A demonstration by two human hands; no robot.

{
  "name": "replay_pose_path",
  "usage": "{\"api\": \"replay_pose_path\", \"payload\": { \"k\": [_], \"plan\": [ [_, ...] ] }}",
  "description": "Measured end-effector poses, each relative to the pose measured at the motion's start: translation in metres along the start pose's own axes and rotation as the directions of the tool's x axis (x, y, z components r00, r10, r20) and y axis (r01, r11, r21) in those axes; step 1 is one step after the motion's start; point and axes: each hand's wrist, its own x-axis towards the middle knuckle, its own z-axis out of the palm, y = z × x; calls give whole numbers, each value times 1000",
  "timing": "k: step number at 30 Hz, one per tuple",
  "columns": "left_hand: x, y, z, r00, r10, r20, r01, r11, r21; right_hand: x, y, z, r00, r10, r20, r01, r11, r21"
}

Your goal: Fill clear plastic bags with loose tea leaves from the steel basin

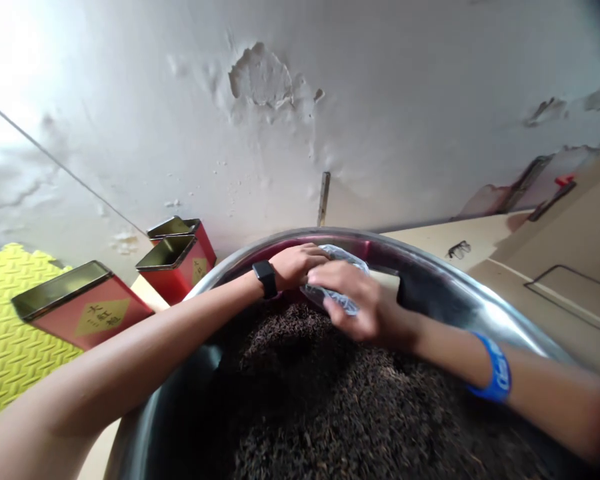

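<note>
The left hand (297, 265) and the right hand (355, 303) were half closed and held the clear plastic bag (321, 293) gently between them, at 12 o'clock of the steel basin (305, 235), just above the dark tea leaves (360, 413).

left hand (297, 265) and right hand (361, 301) clasp a plastic bag (336, 288) at twelve o'clock in a steel basin (485, 300) of dark tea leaves (300, 407).

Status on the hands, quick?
Left hand and right hand gripping clear plastic bag. Dark tea leaves fill steel basin below. Red tins stand outside, left.
</note>
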Motion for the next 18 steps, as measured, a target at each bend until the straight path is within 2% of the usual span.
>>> {"api": "replay_pose_path", "payload": {
  "k": [1,3,4,6,11,15,18],
  "plan": [
    [0,-1,0,1000,15,2,-15,1000,2,-3,-9,10,990,-44,132,41,999,23],
    [0,-3,2,998,55,5,-55,998,12,-9,-23,32,921,-164,354,144,986,82],
    [0,-5,3,998,60,-10,-59,998,19,-11,-27,43,889,-210,408,182,977,107],
    [-1,-9,5,997,79,-21,-78,996,32,-14,-29,63,858,-199,473,165,980,111],
    [-1,-11,4,995,103,-14,-103,994,45,3,-17,95,828,-77,556,15,993,115],
    [-1,-12,4,995,98,-19,-97,994,42,35,-7,123,836,56,546,-98,994,47],
    [-2,-16,6,995,96,-25,-94,994,55,52,-4,144,827,108,552,-129,992,0]
  ]
}}
